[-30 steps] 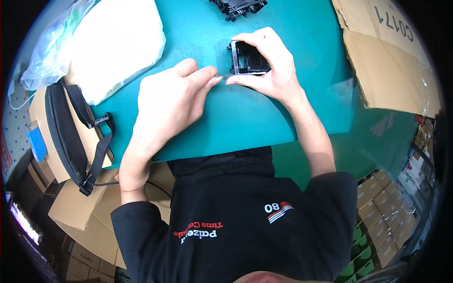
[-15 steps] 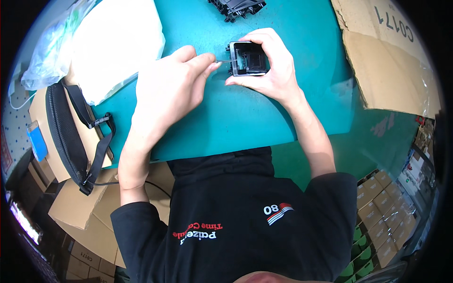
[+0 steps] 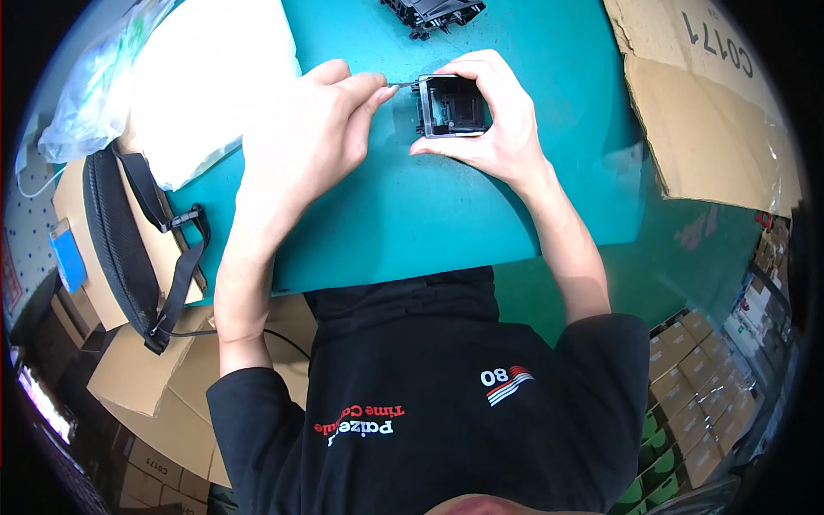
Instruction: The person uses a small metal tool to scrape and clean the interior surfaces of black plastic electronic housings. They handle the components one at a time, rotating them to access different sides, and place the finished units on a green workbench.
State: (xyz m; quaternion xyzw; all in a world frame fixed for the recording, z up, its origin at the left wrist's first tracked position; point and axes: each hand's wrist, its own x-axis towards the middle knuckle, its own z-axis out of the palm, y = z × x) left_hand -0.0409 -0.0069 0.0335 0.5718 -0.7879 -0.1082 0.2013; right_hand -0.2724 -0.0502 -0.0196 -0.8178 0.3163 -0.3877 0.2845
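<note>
A teal mat [image 3: 446,215] covers the table, with a white bag [image 3: 215,81] lying over its far left corner, a flattened cardboard sheet [image 3: 712,112] along its right edge and a black strap bag [image 3: 120,249] hanging off its left edge. A heap of black plastic parts [image 3: 433,13] sits at the far edge. Just nearer than that heap, toward the middle of the mat, the right hand [image 3: 493,129] grasps a small black frame [image 3: 451,106], fingers wrapped over its far and right sides and thumb under its near edge, holding it tilted just above the mat. The left hand [image 3: 300,150] is clenched in a pinch on a thin metal pin [image 3: 402,84], whose tip touches the frame's left far corner. The risk, as I judge it, lies in that pinch: the pin is slight and could slip aside or bend if pushed off-line, and the frame, held only at its edges, could twist in the grip and drop onto the mat.
</note>
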